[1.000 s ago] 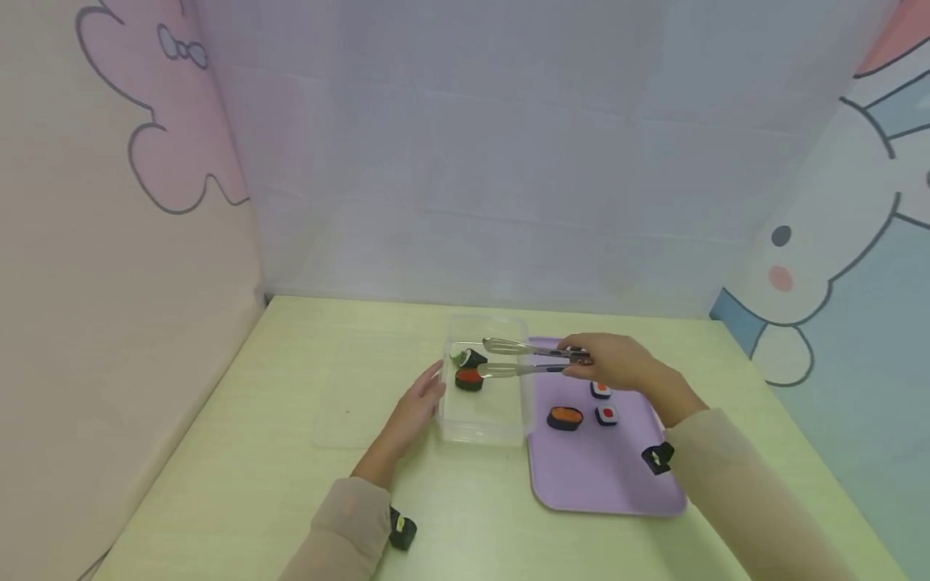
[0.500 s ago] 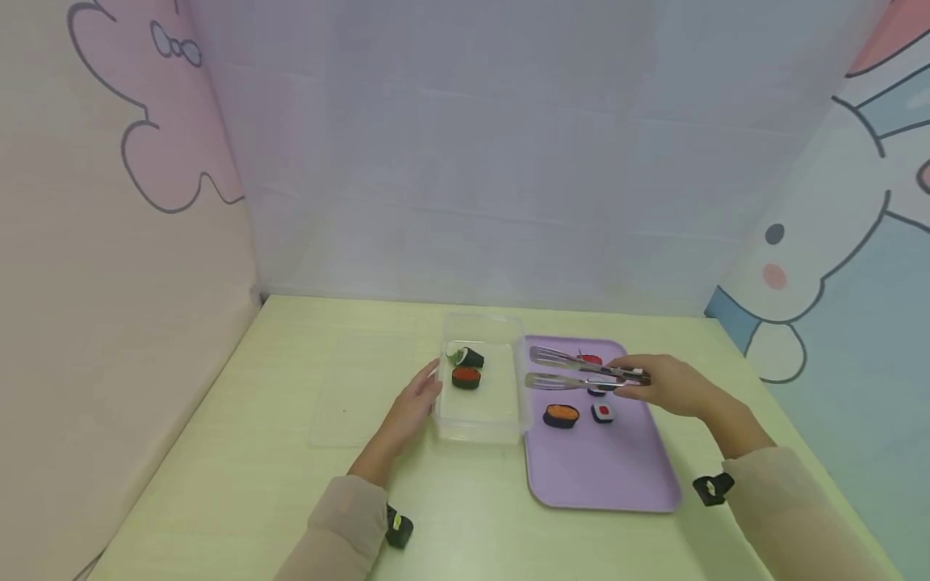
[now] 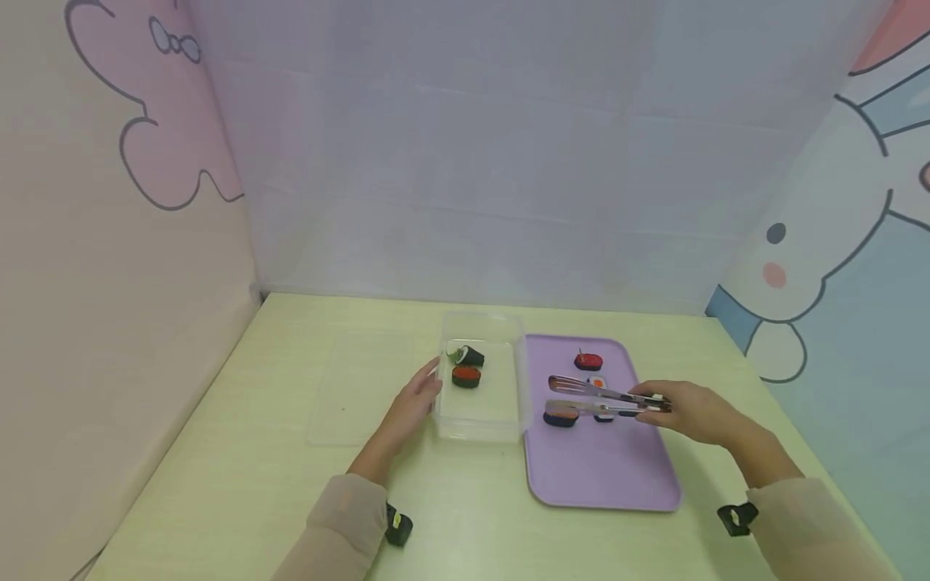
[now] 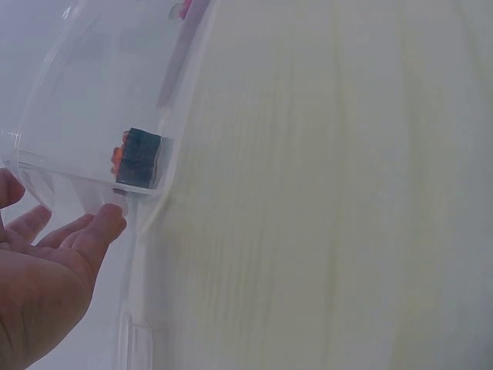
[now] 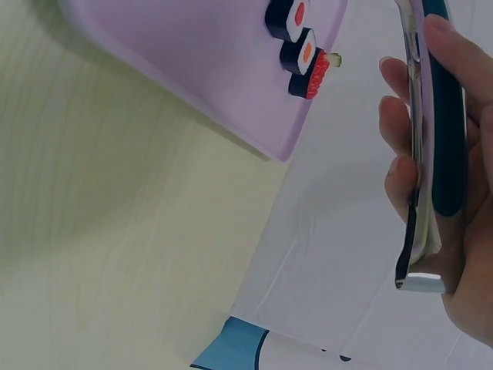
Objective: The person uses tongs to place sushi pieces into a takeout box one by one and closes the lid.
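Note:
My left hand [image 3: 411,402] touches the left side of a clear plastic box [image 3: 501,395] with relaxed fingers. Inside lie a red-topped roe sushi [image 3: 466,377] and a dark roll with green at one end [image 3: 471,357]. My right hand [image 3: 693,410] grips metal tongs [image 5: 448,139] by their dark-padded handles. Over the purple tray [image 3: 603,480], the tongs' arms stand apart, above an orange-topped sushi [image 3: 560,420] and a red-centred roll [image 5: 289,17], partly hiding both. Farther back sit an orange-centred roll [image 5: 299,52] and a red-topped sushi [image 3: 588,361].
A flat clear lid [image 3: 361,387] lies on the pale yellow table [image 3: 232,452], left of the box. The tray stands close against the box's right side. A back wall [image 3: 465,202] and printed side walls enclose the table.
My right hand has carried the tongs from over the box to the right and nearer, over the tray. The left hand stays at the box.

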`<state>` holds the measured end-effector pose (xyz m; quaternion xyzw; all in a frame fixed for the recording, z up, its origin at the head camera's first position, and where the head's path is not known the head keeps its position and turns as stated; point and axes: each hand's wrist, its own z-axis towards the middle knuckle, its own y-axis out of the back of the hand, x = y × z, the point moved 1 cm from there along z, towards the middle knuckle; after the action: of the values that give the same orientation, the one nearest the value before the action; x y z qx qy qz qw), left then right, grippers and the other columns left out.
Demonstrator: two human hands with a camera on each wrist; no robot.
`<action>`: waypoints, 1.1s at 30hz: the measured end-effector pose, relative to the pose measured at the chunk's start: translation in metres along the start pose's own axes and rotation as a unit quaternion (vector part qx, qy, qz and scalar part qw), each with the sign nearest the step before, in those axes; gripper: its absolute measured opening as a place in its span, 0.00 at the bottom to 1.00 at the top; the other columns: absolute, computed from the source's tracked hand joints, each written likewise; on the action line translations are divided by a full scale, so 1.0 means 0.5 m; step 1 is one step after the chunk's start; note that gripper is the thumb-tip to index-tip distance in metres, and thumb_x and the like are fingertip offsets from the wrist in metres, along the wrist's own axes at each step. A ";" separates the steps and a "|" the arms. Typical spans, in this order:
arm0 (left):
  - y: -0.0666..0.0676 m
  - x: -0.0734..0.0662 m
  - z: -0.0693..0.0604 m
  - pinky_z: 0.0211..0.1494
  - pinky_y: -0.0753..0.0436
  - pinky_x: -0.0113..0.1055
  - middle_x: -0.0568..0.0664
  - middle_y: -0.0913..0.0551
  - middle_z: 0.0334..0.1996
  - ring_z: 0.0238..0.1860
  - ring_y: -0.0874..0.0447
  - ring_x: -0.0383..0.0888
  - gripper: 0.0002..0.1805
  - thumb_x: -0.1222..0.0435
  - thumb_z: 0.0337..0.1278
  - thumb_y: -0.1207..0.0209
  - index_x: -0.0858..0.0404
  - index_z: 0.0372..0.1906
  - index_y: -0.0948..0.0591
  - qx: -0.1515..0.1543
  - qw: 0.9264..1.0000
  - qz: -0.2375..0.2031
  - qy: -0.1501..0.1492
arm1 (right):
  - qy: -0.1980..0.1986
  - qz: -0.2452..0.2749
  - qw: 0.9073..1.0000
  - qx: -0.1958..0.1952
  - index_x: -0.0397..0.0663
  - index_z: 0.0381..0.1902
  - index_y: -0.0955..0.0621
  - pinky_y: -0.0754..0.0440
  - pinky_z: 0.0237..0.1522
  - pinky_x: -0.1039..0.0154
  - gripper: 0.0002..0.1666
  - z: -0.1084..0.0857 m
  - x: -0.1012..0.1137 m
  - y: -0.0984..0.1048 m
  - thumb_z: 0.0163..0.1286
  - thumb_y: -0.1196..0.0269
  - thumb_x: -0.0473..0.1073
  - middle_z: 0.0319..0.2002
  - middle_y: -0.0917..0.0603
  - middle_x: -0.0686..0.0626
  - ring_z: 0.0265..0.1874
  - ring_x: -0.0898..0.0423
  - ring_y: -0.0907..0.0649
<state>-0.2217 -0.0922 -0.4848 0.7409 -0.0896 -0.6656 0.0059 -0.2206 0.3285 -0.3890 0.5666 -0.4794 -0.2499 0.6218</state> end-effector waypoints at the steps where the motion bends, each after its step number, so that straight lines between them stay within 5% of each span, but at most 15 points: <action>1: 0.000 0.000 0.000 0.68 0.35 0.55 0.62 0.38 0.71 0.70 0.39 0.59 0.28 0.58 0.76 0.55 0.53 0.76 0.42 -0.001 1.000 0.000 0.000 | 0.000 -0.001 1.000 0.003 0.46 0.53 0.19 0.31 0.27 0.63 0.24 -0.001 -0.002 -0.004 0.64 0.33 0.53 0.28 0.25 0.60 0.25 0.60 0.28; 14: -0.001 -0.002 0.000 0.67 0.35 0.54 0.61 0.38 0.71 0.70 0.39 0.57 0.28 0.58 0.76 0.55 0.53 0.76 0.41 -0.006 1.000 0.000 0.006 | -0.001 -0.005 1.000 -0.001 0.52 0.49 0.18 0.34 0.23 0.64 0.16 -0.001 -0.020 -0.047 0.64 0.32 0.49 0.24 0.27 0.61 0.21 0.62 0.31; 33: 0.001 -0.003 -0.001 0.67 0.34 0.56 0.62 0.37 0.71 0.69 0.39 0.58 0.28 0.61 0.76 0.54 0.55 0.76 0.42 -0.001 1.000 -0.013 -0.003 | -0.012 -0.002 1.000 -0.011 0.52 0.46 0.18 0.32 0.26 0.62 0.13 -0.007 -0.013 -0.047 0.66 0.33 0.47 0.27 0.25 0.58 0.24 0.60 0.29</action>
<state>-0.2213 -0.0926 -0.4834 0.7403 -0.0797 -0.6675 -0.0024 -0.2148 0.3304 -0.4131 0.5577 -0.4828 -0.2637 0.6215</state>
